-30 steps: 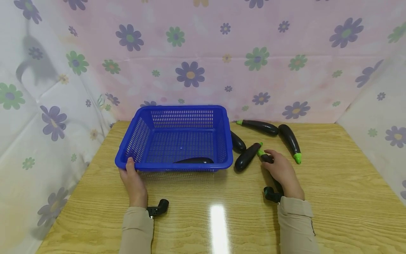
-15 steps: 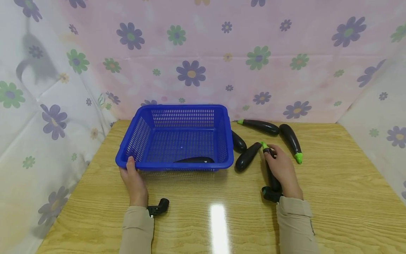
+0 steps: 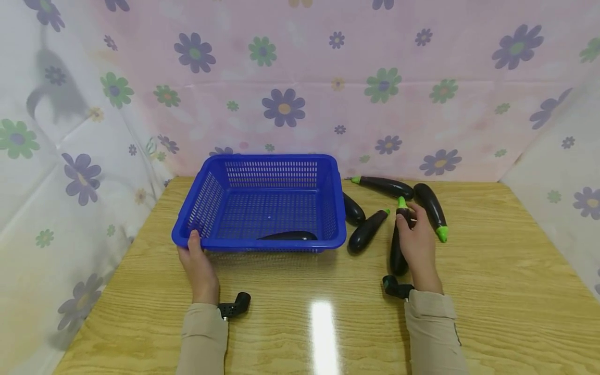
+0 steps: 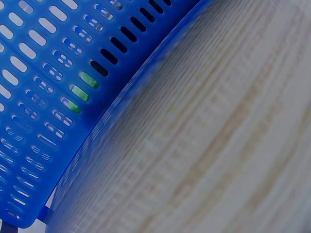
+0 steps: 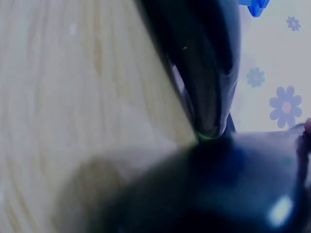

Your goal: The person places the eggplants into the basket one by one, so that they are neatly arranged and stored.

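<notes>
My left hand grips the near left corner of a blue plastic basket, thumb over the rim; its other fingers are hidden below. One dark eggplant lies inside along the near wall. To the right of the basket, my right hand holds another eggplant near its green stem end, thumb on one side. That same eggplant looms blurred at the bottom of the right wrist view. In the left wrist view the slotted basket wall shows a green stem end through its holes.
Right of the basket lie a partly hidden eggplant, a tilted eggplant, one along the back and one farther right. Flowered cloth rises behind the wooden table.
My right hand has closed its grip round the eggplant and shifted it slightly away from me, its stem turning more upright in view. The left hand and basket stay put.
</notes>
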The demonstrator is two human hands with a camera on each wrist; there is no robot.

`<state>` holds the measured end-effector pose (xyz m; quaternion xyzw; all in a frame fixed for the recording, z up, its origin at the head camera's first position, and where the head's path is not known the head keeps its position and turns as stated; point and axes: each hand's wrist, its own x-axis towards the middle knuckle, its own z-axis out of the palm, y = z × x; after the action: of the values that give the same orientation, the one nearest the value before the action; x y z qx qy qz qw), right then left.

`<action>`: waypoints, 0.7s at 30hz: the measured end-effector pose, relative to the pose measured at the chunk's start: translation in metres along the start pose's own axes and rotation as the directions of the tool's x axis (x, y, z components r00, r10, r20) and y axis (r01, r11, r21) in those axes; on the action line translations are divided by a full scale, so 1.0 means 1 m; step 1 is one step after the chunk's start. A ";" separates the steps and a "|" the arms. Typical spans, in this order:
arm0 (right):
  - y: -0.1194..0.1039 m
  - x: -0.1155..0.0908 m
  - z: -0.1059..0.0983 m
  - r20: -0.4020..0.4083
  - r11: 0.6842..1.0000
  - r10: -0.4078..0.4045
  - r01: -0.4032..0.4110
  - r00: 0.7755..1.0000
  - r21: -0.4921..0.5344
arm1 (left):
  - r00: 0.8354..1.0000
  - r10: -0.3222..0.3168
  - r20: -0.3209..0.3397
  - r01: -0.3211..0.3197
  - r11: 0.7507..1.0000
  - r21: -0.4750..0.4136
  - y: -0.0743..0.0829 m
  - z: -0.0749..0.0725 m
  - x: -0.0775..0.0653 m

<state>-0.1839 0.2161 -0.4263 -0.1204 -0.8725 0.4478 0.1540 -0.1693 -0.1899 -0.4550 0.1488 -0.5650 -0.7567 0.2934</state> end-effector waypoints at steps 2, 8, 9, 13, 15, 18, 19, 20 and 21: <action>-0.001 -0.001 -0.001 -0.018 0.999 -0.011 0.011 1.000 0.031 | 1.000 0.002 0.002 -0.002 1.000 -0.004 -0.001 0.000 0.000; -0.003 -0.001 -0.002 -0.047 0.997 -0.044 0.047 0.998 0.060 | 1.000 0.002 -0.002 -0.002 1.000 -0.009 -0.001 0.000 0.000; -0.004 -0.001 -0.002 -0.060 0.996 -0.047 0.051 0.997 0.069 | 1.000 0.002 -0.002 -0.002 1.000 -0.008 -0.001 0.000 0.000; -0.006 -0.003 -0.002 -0.106 0.994 -0.034 0.045 0.994 0.100 | 1.000 0.000 0.001 0.000 1.000 -0.010 -0.001 0.000 0.000; -0.008 -0.003 -0.002 -0.120 0.992 -0.026 0.040 0.992 0.117 | 1.000 0.002 0.002 -0.002 1.000 -0.010 -0.001 0.000 0.001; -0.011 -0.003 -0.002 -0.131 0.989 -0.019 0.038 0.991 0.141 | 1.000 0.003 0.006 -0.003 1.000 -0.006 -0.001 0.000 0.001; -0.011 -0.003 -0.002 -0.133 0.988 -0.017 0.037 0.991 0.149 | 1.000 0.003 0.006 -0.003 1.000 -0.004 -0.001 0.000 0.001; -0.012 -0.003 -0.002 -0.134 0.987 -0.016 0.038 0.991 0.157 | 1.000 0.001 0.006 -0.001 1.000 -0.003 -0.001 0.000 0.001; -0.012 -0.003 -0.003 -0.135 0.986 -0.015 0.037 0.991 0.163 | 1.000 0.000 0.006 0.000 1.000 -0.002 0.000 0.000 0.001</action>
<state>-0.1807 0.2098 -0.4153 -0.1253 -0.8218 0.5072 0.2272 -0.1698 -0.1905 -0.4554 0.1464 -0.5651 -0.7577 0.2918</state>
